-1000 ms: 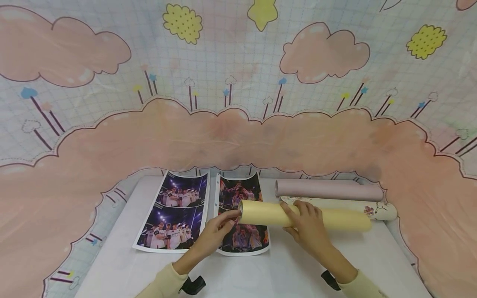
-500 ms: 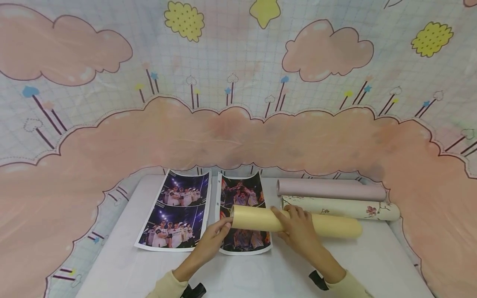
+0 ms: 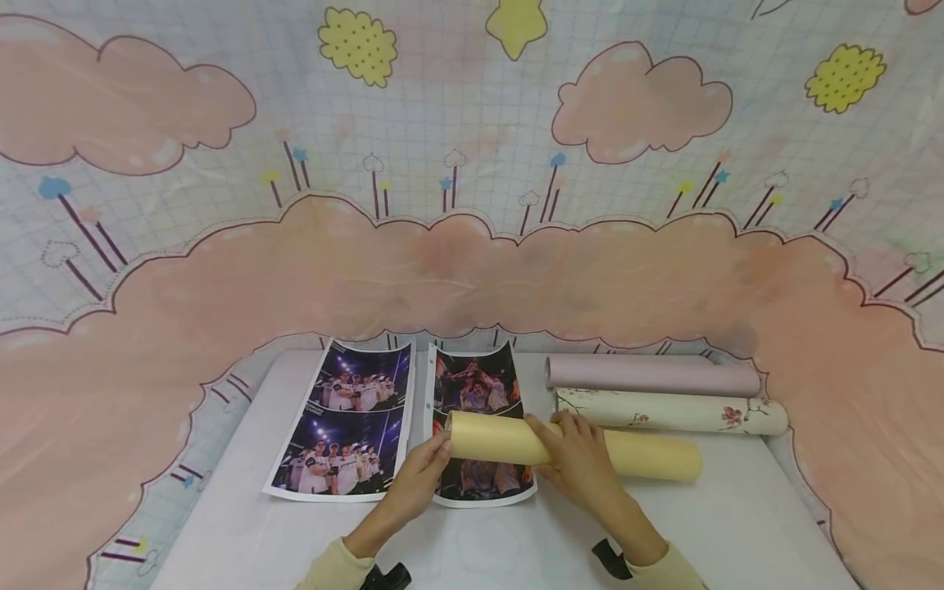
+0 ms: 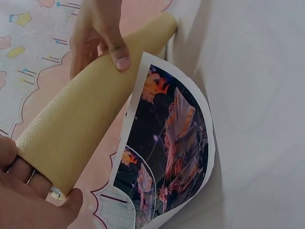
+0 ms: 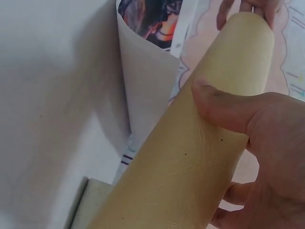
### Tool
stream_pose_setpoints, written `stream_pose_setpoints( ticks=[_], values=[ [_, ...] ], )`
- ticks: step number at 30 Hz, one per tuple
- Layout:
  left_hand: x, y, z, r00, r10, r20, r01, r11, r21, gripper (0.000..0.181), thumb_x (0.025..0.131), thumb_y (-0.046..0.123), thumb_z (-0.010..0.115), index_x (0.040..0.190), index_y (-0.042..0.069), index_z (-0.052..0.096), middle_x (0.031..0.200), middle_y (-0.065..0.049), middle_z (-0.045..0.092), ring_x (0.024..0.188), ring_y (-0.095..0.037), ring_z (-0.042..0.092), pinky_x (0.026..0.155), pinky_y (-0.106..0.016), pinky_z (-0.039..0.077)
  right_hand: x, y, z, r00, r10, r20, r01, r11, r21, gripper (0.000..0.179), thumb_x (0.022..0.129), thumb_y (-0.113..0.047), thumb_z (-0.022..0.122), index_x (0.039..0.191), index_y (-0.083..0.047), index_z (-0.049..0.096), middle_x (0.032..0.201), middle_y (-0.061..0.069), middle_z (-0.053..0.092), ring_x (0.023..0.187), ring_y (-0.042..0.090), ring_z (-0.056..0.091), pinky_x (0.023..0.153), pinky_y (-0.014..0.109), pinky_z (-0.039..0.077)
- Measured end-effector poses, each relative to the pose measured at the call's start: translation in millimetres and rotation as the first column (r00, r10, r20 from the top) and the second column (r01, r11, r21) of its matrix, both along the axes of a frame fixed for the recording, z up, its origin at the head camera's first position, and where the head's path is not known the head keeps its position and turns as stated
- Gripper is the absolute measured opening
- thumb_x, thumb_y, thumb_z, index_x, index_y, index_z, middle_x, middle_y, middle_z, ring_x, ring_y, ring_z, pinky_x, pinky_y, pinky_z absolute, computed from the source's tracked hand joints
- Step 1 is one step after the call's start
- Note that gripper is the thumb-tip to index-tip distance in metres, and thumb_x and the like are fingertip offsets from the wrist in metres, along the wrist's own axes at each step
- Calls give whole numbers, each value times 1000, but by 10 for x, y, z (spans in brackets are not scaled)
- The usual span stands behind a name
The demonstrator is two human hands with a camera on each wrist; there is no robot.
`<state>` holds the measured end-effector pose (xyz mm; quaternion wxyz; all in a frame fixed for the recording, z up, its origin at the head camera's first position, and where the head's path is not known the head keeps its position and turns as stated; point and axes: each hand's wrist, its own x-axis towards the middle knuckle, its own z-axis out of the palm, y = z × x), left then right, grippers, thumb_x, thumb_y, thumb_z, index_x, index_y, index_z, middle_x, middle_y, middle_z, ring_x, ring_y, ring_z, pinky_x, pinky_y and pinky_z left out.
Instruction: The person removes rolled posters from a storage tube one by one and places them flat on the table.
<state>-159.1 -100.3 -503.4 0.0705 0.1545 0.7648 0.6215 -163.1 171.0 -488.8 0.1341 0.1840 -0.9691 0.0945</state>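
A yellow roll of wallpaper [image 3: 494,438] is held lengthwise across the right-hand photo sheet [image 3: 483,483], covering its middle. At its left end my left hand [image 3: 416,475] grips the rim; in the left wrist view the fingers [image 4: 26,174] reach into the hollow end and the thumb stays outside. My right hand [image 3: 583,463] holds the roll around its middle, with the thumb [image 5: 224,107] pressed along its side in the right wrist view. The photo sheet's near edge curls up from the table.
Another photo sheet [image 3: 342,434] lies to the left. Behind the yellow roll, at the right, lie a cream floral roll [image 3: 686,410] and a pinkish roll [image 3: 649,377]. A patterned cloth [image 3: 457,279] hangs behind the white table [image 3: 229,524].
Both hands have moved left and a little toward the person, carrying the yellow roll of wallpaper. More of the cream floral roll now shows behind it.
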Motion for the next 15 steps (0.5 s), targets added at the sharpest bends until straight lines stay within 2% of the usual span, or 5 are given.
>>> stream_pose_setpoints(
  ticks=[2,4,5,9,15],
  values=[
    [-4,-3,-1,1000,3,-15,-2,1000,21,42,107,21,38,136,-8,50,132,-24,59,107,-21,63,98,-31,52,-3,5,-2,1000,2,3,-2,1000,-6,82,68,-36,88,142,-30,51,121,13,57,119,39,52,94,61,43],
    [-7,-9,5,1000,1,-28,1,999,47,41,107,21,39,134,-7,51,134,-24,58,133,-30,49,113,-45,37,-12,14,-5,1000,4,1,-4,1000,-18,81,68,-39,88,141,-29,52,120,11,57,119,37,52,95,60,43],
    [-10,-14,3,999,-2,-33,4,998,55,41,107,21,40,134,-7,52,134,-24,58,136,-34,46,114,-50,33,-19,21,-9,1000,6,2,-6,1000,-28,81,69,-41,87,141,-29,52,121,10,57,119,37,52,95,60,42],
    [-20,-32,0,1000,1,-25,1,997,73,39,106,22,41,131,-6,54,130,-22,60,133,-36,49,114,-53,32,-39,53,-29,1000,24,10,-23,997,-67,79,70,-44,86,139,-26,54,125,11,59,120,37,53,99,61,40],
    [-38,-50,-28,999,39,-13,-38,997,73,39,105,20,45,129,-8,56,126,-22,64,124,-21,57,111,-48,39,-33,77,-53,997,49,65,-44,997,-69,77,76,-48,79,144,-26,49,126,11,62,121,38,55,105,61,38]
  ],
)
